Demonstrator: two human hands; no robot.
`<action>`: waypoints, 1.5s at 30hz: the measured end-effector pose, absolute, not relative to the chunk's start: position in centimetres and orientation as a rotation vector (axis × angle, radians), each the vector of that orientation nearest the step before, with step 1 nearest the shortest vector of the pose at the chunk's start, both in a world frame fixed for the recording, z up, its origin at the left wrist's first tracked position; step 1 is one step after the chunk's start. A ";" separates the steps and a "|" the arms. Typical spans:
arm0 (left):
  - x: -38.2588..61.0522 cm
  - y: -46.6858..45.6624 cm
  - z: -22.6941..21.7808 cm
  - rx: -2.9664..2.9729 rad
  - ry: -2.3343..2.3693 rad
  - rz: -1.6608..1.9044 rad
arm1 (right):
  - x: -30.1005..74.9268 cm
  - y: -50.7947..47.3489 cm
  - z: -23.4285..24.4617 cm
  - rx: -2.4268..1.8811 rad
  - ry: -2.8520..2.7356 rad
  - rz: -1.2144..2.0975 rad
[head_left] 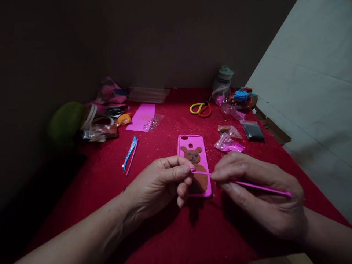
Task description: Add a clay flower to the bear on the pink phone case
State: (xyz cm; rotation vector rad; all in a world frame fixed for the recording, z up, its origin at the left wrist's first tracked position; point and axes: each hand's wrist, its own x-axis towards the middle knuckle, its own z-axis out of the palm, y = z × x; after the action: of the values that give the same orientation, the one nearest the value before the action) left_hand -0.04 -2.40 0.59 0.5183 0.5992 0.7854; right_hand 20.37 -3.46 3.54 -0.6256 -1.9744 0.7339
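Observation:
Between the thumb and forefinger of my left hand [165,179] is a small pink lump of clay [191,169]. My right hand [258,190] is closed around a slim pink modelling tool [261,187], whose thin tip points left and reaches the lump. Beneath both hands lies a pink phone case [180,141] on the red cloth. On it is a flat brown clay bear [199,182] with round ears, dark eyes and a dark nose and mouth. My left fingers hide part of the bear's body and the case's left edge.
Left on the red cloth [159,234] lie a blue modelling knife [129,154] and a thin pink stick [132,157]. Behind are a pink card [140,113], loose gems [151,124] and scissors [202,109]. Clay packets [229,143] and a bottle [224,77] stand right.

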 end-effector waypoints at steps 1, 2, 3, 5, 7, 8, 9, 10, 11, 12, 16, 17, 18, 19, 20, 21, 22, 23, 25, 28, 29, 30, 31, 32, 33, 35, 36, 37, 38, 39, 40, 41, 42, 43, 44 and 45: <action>0.0 -2.4 0.6 0.517 0.599 0.786 | 20.4 -3.5 3.5 -0.624 -1.976 0.734; 0.0 -2.4 0.6 0.517 0.599 0.785 | 20.4 -3.5 3.5 -0.620 -1.978 0.732; 0.0 -2.4 0.6 0.517 0.600 0.784 | 20.4 -3.5 3.5 -0.617 -1.981 0.730; 0.1 -2.5 0.6 0.517 0.602 0.782 | 20.4 -3.5 3.5 -0.616 -1.989 0.718; 0.1 -2.5 0.6 0.519 0.603 0.780 | 20.3 -3.5 3.6 -0.623 -1.996 0.712; 0.1 -2.5 0.6 0.519 0.602 0.779 | 20.3 -3.5 3.6 -0.624 -1.996 0.712; 0.1 -2.5 0.6 0.520 0.601 0.780 | 20.3 -3.4 3.6 -0.628 -1.998 0.714; 0.1 -2.5 0.6 0.521 0.600 0.780 | 20.3 -3.4 3.6 -0.630 -1.997 0.712; 0.1 -2.5 0.6 0.522 0.600 0.780 | 20.3 -3.4 3.6 -0.634 -1.997 0.715; 0.1 -2.5 0.6 0.523 0.599 0.781 | 20.3 -3.4 3.5 -0.634 -1.997 0.715; 0.1 -2.5 0.6 0.524 0.600 0.783 | 20.3 -3.5 3.6 -0.628 -1.994 0.742; 0.1 -2.5 0.6 0.525 0.600 0.783 | 20.3 -3.5 3.6 -0.626 -1.994 0.748; 0.1 -2.5 0.6 0.525 0.600 0.781 | 20.3 -3.5 3.6 -0.626 -1.994 0.749; 0.1 -2.6 0.6 0.526 0.601 0.779 | 20.3 -3.5 3.7 -0.624 -1.996 0.748; 0.1 -2.6 0.6 0.527 0.601 0.778 | 20.4 -3.4 3.7 -0.622 -1.998 0.743; 0.1 -2.6 0.7 0.528 0.602 0.778 | 20.4 -3.4 3.7 -0.623 -1.998 0.738; 0.2 -2.6 0.7 0.527 0.605 0.778 | 20.3 -3.4 3.8 -0.623 -1.998 0.728; 0.2 -2.6 0.7 0.527 0.607 0.779 | 20.3 -3.4 3.8 -0.623 -1.998 0.725; 0.2 -2.6 0.8 0.524 0.612 0.780 | 20.3 -3.4 3.9 -0.619 -2.002 0.716; 0.3 -2.6 0.8 0.519 0.617 0.780 | 20.3 -3.4 3.9 -0.613 -2.013 0.712; 0.4 -2.6 0.8 0.518 0.618 0.780 | 20.3 -3.4 3.9 -0.612 -2.014 0.712; 0.4 -2.6 0.8 0.517 0.620 0.779 | 20.3 -3.4 3.9 -0.610 -2.016 0.710; 0.4 -2.6 0.8 0.516 0.621 0.780 | 20.3 -3.4 3.8 -0.610 -2.018 0.708; 0.4 -2.7 0.9 0.512 0.623 0.781 | 20.3 -3.4 3.8 -0.613 -2.018 0.705; 0.3 -2.7 0.9 0.508 0.626 0.783 | 20.3 -3.4 3.8 -0.618 -2.017 0.701; 0.2 -2.7 1.0 0.499 0.633 0.787 | 20.3 -3.5 3.8 -0.628 -2.015 0.690; 0.2 -2.6 1.0 0.493 0.636 0.789 | 20.3 -3.5 3.9 -0.632 -2.010 0.681; 0.2 -2.6 1.0 0.489 0.640 0.789 | 20.3 -3.6 3.9 -0.633 -2.004 0.670; 0.2 -2.6 0.9 0.485 0.641 0.788 | 20.4 -3.6 3.9 -0.634 -1.996 0.655; 0.1 -2.5 0.9 0.481 0.643 0.787 | 20.4 -3.6 4.0 -0.633 -1.989 0.641; 0.1 -2.5 0.9 0.477 0.644 0.787 | 20.4 -3.6 4.0 -0.635 -1.981 0.628; 0.1 -2.5 0.9 0.474 0.644 0.786 | 20.3 -3.6 4.0 -0.635 -1.976 0.619; 0.1 -2.5 0.9 0.472 0.642 0.785 | 20.3 -3.5 4.0 -0.638 -1.974 0.615; 0.1 -2.5 0.8 0.470 0.641 0.784 | 20.3 -3.5 4.0 -0.642 -1.974 0.616; 0.1 -2.5 0.8 0.468 0.641 0.782 | 20.3 -3.4 4.0 -0.646 -1.974 0.619; 0.1 -2.5 0.8 0.467 0.641 0.781 | 20.2 -3.4 3.9 -0.646 -1.974 0.622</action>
State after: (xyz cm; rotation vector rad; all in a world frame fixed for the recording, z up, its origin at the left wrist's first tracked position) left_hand 0.10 -2.53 0.85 0.4674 0.6415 0.7810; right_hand 20.23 -3.42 3.95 -0.6460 -1.9744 0.6216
